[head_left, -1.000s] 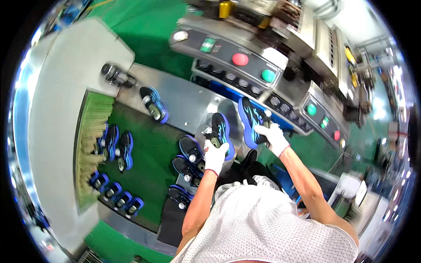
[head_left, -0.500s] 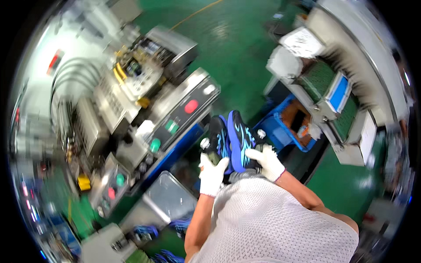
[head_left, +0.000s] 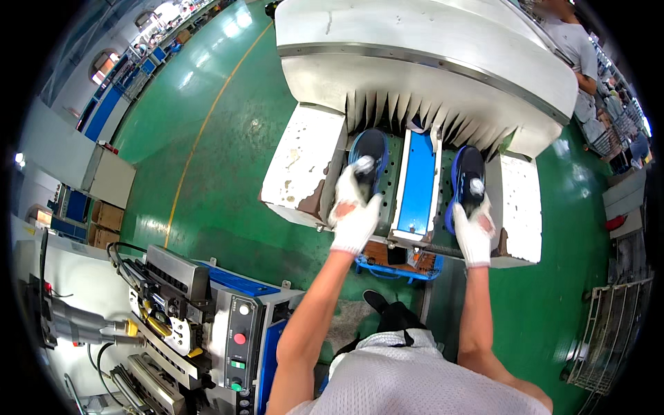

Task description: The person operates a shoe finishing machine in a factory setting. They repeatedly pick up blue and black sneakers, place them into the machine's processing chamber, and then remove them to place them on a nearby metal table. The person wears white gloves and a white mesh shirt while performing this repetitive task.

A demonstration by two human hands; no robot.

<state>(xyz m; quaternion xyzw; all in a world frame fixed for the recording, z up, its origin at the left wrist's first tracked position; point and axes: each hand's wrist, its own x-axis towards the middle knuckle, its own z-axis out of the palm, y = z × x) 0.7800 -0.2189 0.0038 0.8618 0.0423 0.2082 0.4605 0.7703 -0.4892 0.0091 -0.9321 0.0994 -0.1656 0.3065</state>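
My left hand (head_left: 354, 216), in a white knit glove, has its fingers round the heel end of a black and blue sneaker (head_left: 370, 145). That shoe lies on the left green perforated belt (head_left: 391, 166), toe pointing at the machine's slit curtain. On the right green belt (head_left: 443, 218), a second black and purple-blue sneaker (head_left: 470, 164) points the same way, with my gloved right hand (head_left: 474, 234) gripping its heel end. A whitish knob (head_left: 476, 185) shows at that shoe's opening, and a similar one (head_left: 363, 164) sits by my left fingertips. My palms and gloves hide both heels.
Between the belts runs a blue panel (head_left: 418, 180). The pale slit curtain (head_left: 408, 111) hangs across the machine's mouth. A blue crate (head_left: 415, 271) stands below its front edge. Another machine with coloured buttons (head_left: 240, 338) is at lower left. A person (head_left: 577, 48) stands at far right.
My view has turned right to face the belt machine. Both sneakers, held together before my body, are now apart on separate belts, and my arms are stretched forward.
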